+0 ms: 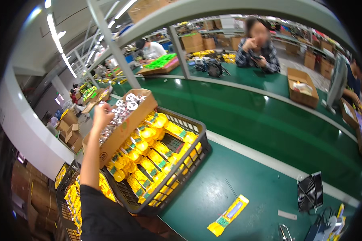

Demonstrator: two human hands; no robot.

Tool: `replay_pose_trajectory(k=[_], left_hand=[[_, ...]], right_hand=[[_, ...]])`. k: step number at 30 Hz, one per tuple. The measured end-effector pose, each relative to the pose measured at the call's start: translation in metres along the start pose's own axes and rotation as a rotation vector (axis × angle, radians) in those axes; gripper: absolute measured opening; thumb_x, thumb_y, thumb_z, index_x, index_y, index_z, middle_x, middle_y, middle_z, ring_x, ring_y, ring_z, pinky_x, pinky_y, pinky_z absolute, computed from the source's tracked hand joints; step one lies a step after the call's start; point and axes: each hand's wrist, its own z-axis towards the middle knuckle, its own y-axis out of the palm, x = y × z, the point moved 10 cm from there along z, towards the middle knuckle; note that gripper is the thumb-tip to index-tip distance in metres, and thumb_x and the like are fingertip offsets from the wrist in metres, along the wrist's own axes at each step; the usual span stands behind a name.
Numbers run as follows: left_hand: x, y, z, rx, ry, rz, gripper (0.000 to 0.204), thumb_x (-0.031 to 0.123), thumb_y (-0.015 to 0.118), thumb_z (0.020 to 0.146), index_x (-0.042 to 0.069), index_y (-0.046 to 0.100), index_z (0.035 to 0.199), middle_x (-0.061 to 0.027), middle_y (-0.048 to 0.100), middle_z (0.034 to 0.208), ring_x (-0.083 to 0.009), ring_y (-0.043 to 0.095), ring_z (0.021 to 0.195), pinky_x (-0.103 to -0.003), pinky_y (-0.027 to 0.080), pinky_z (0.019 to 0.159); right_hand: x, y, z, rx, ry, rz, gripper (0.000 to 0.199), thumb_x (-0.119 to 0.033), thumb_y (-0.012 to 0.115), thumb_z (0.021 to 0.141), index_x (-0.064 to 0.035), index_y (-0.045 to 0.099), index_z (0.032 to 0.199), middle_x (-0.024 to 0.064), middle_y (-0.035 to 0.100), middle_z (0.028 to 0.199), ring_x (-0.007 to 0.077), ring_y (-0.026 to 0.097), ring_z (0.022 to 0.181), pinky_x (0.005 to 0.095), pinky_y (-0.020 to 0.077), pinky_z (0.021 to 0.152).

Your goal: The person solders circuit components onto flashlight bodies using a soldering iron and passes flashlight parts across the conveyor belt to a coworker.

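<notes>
The person's left grip (pixel 102 115) is at the far-left end of an open cardboard box (pixel 128 125), among the small silver-wrapped pieces (pixel 122 112) that fill it. The fingers look bent, but whether they pinch a piece or stay spread cannot be told. The box slants along the far-left side of a black plastic crate (pixel 203 132) and hides part of it; whether it rests on the rim is unclear. In the crate, yellow packets (pixel 149 166) with green labels lie in rows, with a gap toward the far side.

The bare forearm (pixel 91 160) crosses in front of the box's near end, and the black sleeve (pixel 104 217) covers part of a second crate (pixel 60 197), lower left, also loaded with yellow packets. On the green surface (pixel 189 201), right of the first crate, lies a single yellow packet (pixel 229 215) with a thin dark wire beside its far end. Farther right are a black fan (pixel 309 193), a flat grey strip (pixel 287 215) and a wire spool (pixel 334 227).

Beyond runs a green conveyor (pixel 237 110). On its far side are a co-worker in a checked shirt (pixel 257 58), an open carton (pixel 305 102) and a tray of bright green pieces (pixel 161 62). A pale metal post (pixel 114 44) blocks some of the background.
</notes>
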Motion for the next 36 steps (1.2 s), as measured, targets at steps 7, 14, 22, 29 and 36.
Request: replay_pose_trajectory(k=[7,14,22,29,36], left_hand=[[0.186,-0.06,-0.121,0.242,0.356,-0.156,0.015,0.001,0.059,0.057,0.003,0.048,0.068,-0.0163,0.047,0.107,-0.0249,0.05,0.101,-0.031,0.044,0.073],[0.275,0.021,-0.279,-0.148,0.431,-0.497,0.02,0.003,0.063,0.047,0.006,0.052,0.063,-0.0205,0.046,0.109,-0.0313,0.05,0.096,-0.036,0.042,0.079],[0.249,0.146,-0.316,-0.269,0.397,-0.579,0.016,0.005,0.066,0.057,0.01,0.057,0.07,-0.0187,0.038,0.122,-0.0319,0.054,0.096,-0.034,0.047,0.075],[0.264,0.144,-0.317,-0.698,0.397,-0.39,0.055,0.03,0.073,0.064,0.019,0.054,0.114,-0.0253,0.01,0.138,-0.0422,0.02,0.124,-0.043,0.026,0.098],[0.247,0.088,-0.35,-0.676,0.583,-0.648,0.036,0.009,0.064,0.068,0.015,0.059,0.104,-0.0111,0.051,0.112,-0.027,0.048,0.1,-0.034,0.041,0.076]], right_hand=[[-0.022,-0.005,0.011,-0.02,-0.191,-0.404,0.025,-0.016,0.048,0.083,0.0094,0.05,0.084,0.0196,0.052,0.074,0.0243,0.051,0.056,0.0309,0.0429,0.046],[-0.041,0.005,0.004,-0.044,-0.267,-0.62,0.018,-0.011,0.055,0.075,0.006,0.054,0.081,0.0216,0.053,0.08,0.0356,0.053,0.069,0.0421,0.0444,0.064],[-0.035,0.001,0.004,-0.024,-0.252,-0.595,0.02,-0.012,0.054,0.076,0.0076,0.053,0.082,0.0232,0.051,0.082,0.0358,0.052,0.071,0.0423,0.0431,0.064],[-0.026,0.0,0.006,-0.02,-0.362,-0.634,0.02,-0.011,0.051,0.081,0.0061,0.051,0.091,0.0224,0.049,0.085,0.0321,0.052,0.067,0.0385,0.0443,0.054],[0.008,-0.002,0.015,0.012,0.028,0.222,0.021,-0.018,0.041,0.09,0.0012,0.045,0.097,0.0013,0.042,0.059,0.0049,0.035,0.048,0.0169,0.0259,0.043]])
